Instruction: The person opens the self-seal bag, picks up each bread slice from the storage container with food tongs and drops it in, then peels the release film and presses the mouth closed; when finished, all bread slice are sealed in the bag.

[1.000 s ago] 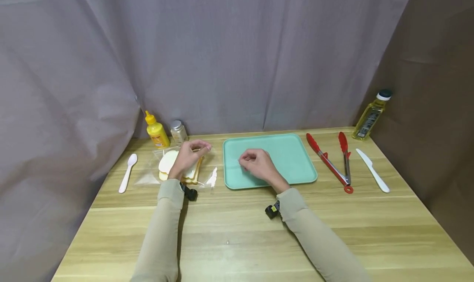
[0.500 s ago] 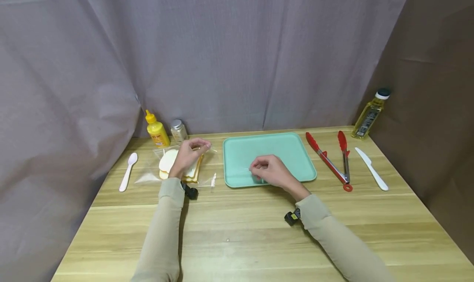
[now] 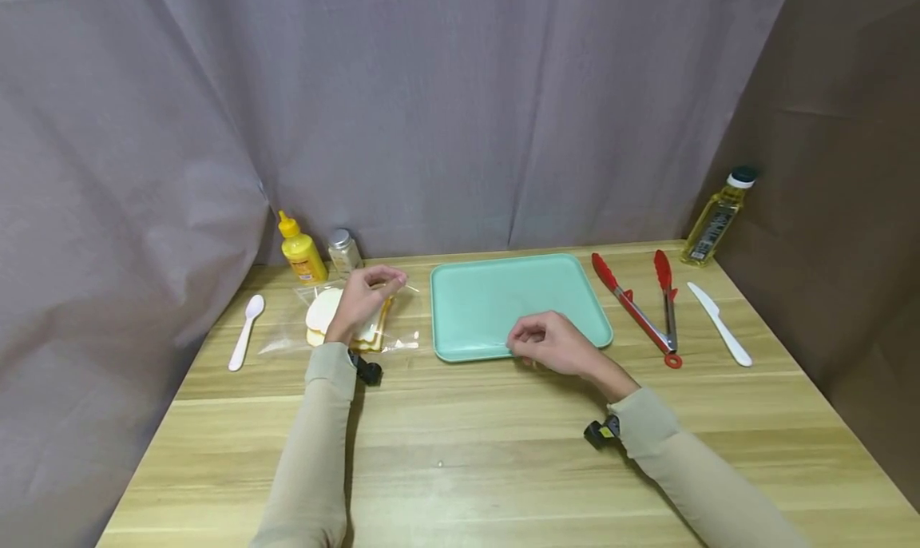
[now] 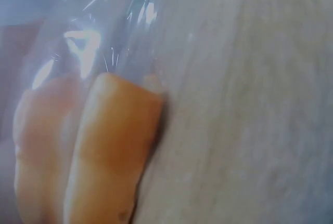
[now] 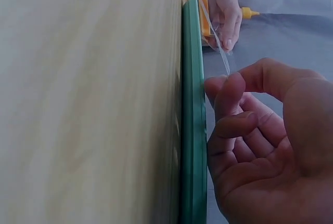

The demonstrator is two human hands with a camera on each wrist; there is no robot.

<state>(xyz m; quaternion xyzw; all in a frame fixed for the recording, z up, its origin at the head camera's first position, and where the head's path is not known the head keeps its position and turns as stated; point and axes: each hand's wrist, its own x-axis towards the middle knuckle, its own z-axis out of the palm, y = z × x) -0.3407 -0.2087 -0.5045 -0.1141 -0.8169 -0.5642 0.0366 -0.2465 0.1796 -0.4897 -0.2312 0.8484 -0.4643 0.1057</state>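
A clear plastic bag (image 3: 283, 336) with bread slices (image 3: 326, 308) inside lies on the table at left. My left hand (image 3: 362, 296) is over the bag and pinches its edge between thumb and fingers. In the left wrist view the brown crusts of the bread (image 4: 112, 146) show through shiny film. Above the front edge of the green tray (image 3: 503, 292), my right hand (image 3: 557, 344) pinches the end of a thin clear plastic strip (image 5: 221, 47). That strip stretches from the bag to the right fingertips in the right wrist view; the head view barely shows it.
A white spoon (image 3: 247, 332) lies left of the bag. Behind it stand a yellow squeeze bottle (image 3: 303, 256) and a shaker jar (image 3: 344, 252). Right of the tray are red tongs (image 3: 636, 316), a white knife (image 3: 720, 324) and an oil bottle (image 3: 711, 224).
My right hand has moved right and toward me, from over the tray's left part to its front edge, drawing the strip along. The left hand has stayed at the bag.
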